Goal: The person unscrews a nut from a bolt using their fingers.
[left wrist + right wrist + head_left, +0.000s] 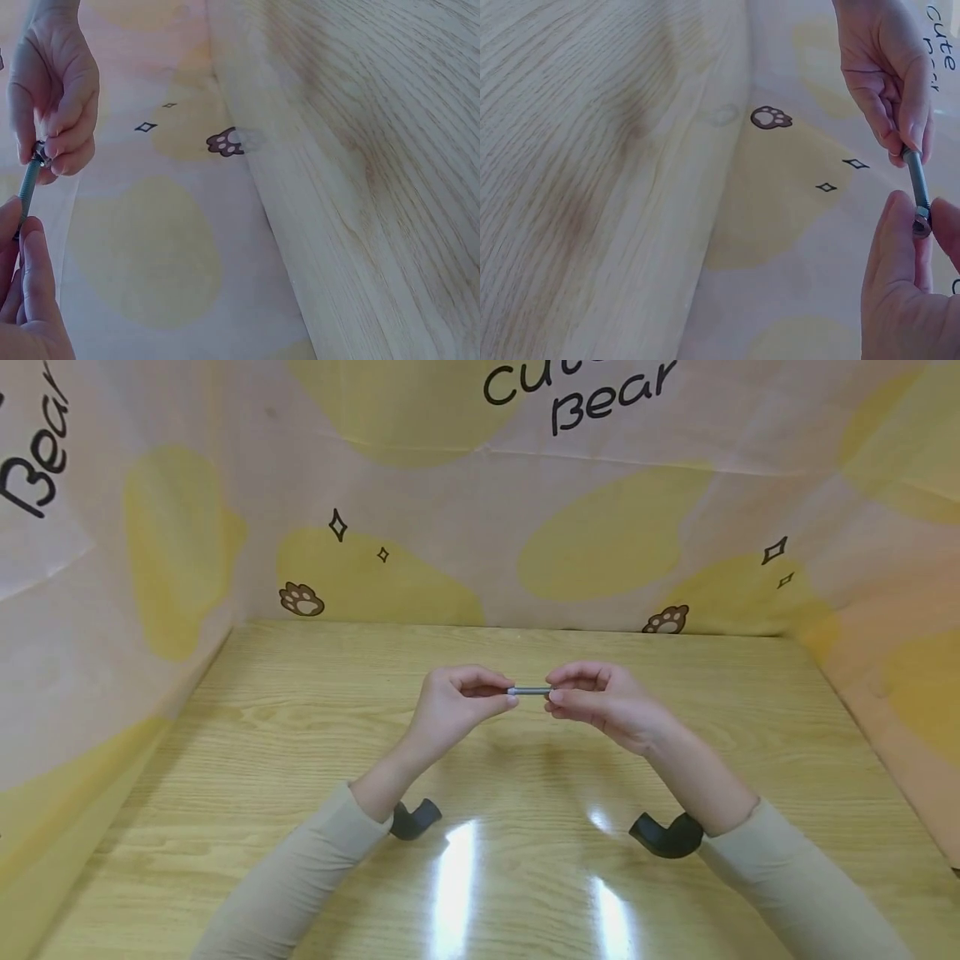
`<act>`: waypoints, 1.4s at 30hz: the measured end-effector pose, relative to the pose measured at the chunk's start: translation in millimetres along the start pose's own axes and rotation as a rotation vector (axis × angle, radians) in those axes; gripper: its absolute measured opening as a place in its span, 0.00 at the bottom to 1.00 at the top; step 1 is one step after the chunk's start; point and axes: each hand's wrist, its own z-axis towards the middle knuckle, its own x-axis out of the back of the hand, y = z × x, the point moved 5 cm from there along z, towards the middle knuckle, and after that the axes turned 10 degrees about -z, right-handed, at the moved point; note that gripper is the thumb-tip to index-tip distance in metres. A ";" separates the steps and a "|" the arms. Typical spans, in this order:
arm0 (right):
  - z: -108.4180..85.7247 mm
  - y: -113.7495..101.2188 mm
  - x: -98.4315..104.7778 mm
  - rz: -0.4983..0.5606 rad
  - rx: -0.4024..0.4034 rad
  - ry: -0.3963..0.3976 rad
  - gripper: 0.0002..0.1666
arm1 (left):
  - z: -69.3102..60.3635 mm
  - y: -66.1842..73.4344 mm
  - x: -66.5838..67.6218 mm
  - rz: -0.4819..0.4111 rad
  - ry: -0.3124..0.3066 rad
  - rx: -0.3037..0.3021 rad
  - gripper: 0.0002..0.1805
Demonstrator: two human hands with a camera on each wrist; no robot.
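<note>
A silver threaded bolt (531, 691) lies level between my two hands, above the table. My left hand (459, 700) pinches its left end between thumb and fingertips, which largely hide that end. At the opposite end, the thumb and fingers of my right hand (603, 703) pinch a small nut (922, 213). The right wrist view shows this shiny metal nut against the end of the bolt; how far it sits on the thread I cannot tell. In the left wrist view the bolt shaft (28, 187) runs between the two sets of fingertips.
Below the hands spreads a light wood-grain table (315, 718) with bright reflections near the front. Patterned cloth (420, 527) with paw prints and lettering hangs behind it and along both sides. Dark curved wrist pieces (667, 837) sit beneath both forearms.
</note>
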 end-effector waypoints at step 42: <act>-3.4 2.0 12.7 -0.083 -0.009 0.037 0.19 | 2.5 5.6 6.8 0.016 0.015 0.026 0.09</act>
